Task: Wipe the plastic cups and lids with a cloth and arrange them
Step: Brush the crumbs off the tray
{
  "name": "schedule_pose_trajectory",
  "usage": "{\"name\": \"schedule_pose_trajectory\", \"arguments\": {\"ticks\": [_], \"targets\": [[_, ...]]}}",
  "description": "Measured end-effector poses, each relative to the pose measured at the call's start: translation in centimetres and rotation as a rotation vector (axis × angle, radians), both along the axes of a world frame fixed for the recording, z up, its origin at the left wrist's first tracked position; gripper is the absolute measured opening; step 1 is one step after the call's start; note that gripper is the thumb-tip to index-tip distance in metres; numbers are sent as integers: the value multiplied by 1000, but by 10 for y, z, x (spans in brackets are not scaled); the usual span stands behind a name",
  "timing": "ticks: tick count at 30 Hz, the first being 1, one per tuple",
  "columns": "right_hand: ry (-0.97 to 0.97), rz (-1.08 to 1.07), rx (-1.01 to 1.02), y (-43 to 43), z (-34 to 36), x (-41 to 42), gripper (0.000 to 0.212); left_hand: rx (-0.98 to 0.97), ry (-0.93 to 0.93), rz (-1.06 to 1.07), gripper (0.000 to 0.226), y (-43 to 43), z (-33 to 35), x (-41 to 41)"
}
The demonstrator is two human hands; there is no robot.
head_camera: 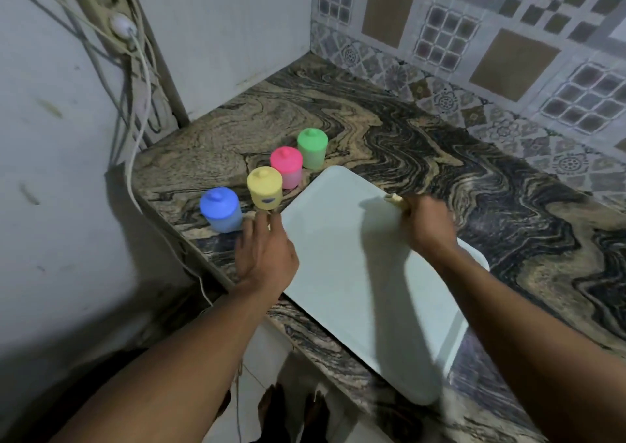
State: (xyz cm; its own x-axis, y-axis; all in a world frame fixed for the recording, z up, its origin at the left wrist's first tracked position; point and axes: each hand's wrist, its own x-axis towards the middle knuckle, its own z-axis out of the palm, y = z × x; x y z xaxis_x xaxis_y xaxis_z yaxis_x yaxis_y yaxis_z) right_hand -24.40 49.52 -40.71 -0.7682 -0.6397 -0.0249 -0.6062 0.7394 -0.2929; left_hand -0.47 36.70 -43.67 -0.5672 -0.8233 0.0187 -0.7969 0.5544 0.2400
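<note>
Four lidded plastic cups stand in a diagonal row on the marbled counter: blue (220, 209), yellow (264, 188), pink (286, 167) and green (312, 148). Each wears its knobbed lid. My left hand (264, 249) hovers just in front of the yellow cup with fingers stretched towards its base, holding nothing. My right hand (425, 220) is over the pale tray (355, 273) and grips a small cream cloth (394, 199), of which only a tip shows past the fingers.
The tray lies flat and reaches to the counter's front edge. A white wall with a power strip (118, 25) and hanging cables (135, 158) stands at the left. Patterned tiles back the counter (440, 144) on the right. My bare feet show on the floor below.
</note>
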Motion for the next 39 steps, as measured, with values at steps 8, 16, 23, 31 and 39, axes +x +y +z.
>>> {"name": "schedule_pose_trajectory", "arguments": {"ticks": [8, 16, 23, 31, 39], "targets": [[47, 208, 37, 5, -31, 132, 33, 186, -31, -20, 22, -34, -3, 19], [-142, 218, -128, -19, -8, 134, 26, 316, 113, -24, 14, -51, -1, 24], [85, 14, 1, -96, -22, 46, 34, 408, 138, 0, 7, -60, 0, 23], [58, 339, -20, -60, -48, 205, 42, 519, 127, 31, 17, -70, 5, 18], [-155, 89, -215, -42, -14, 141, 23, 477, 117, 41, 15, -64, 4, 19]]}}
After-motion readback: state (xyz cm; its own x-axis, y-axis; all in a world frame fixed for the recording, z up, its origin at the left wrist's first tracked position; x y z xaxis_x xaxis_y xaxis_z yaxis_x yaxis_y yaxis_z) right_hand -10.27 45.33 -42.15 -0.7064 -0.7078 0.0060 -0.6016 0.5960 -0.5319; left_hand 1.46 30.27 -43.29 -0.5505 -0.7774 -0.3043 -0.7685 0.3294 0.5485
